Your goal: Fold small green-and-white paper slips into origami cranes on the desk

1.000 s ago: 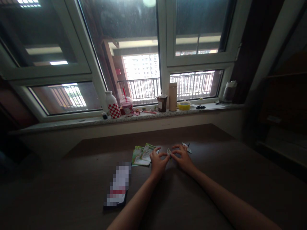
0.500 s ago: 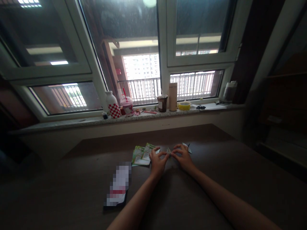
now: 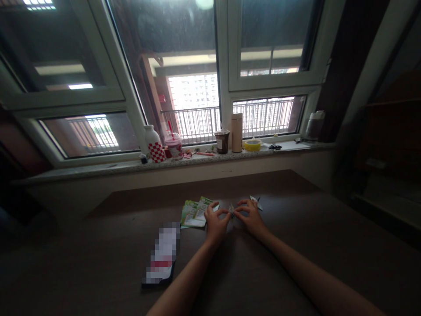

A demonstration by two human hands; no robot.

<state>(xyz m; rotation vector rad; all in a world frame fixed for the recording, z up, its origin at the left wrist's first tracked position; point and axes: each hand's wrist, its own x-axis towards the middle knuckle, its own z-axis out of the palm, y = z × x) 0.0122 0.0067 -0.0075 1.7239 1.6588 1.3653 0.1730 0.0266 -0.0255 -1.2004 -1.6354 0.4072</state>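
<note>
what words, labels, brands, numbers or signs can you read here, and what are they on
No text can be read for certain.
Green cards: lettering along the top edges, too small and blurred.
Dark cup on the sill: pale label, print too small.
Pale item on the table: pixelated, nothing readable.
Small folded piece between the fingertips: too small to tell if it carries print.

Paper piece [image 3: 231, 210] between left hand [image 3: 215, 223] and right hand [image 3: 253, 219]. On table [image 3: 108, 250]: cards [image 3: 194, 216] left of left hand; flat item [image 3: 162, 254] nearer, left of cards; 2nd paper piece [image 3: 260, 205] beyond right hand. On sill [image 3: 98, 168] behind table, left to right: bottle [image 3: 154, 145], cup 1 [image 3: 174, 147], cup 2 [image 3: 222, 143], flask [image 3: 237, 134], tape roll [image 3: 252, 146], scissors [image 3: 275, 147].
</note>
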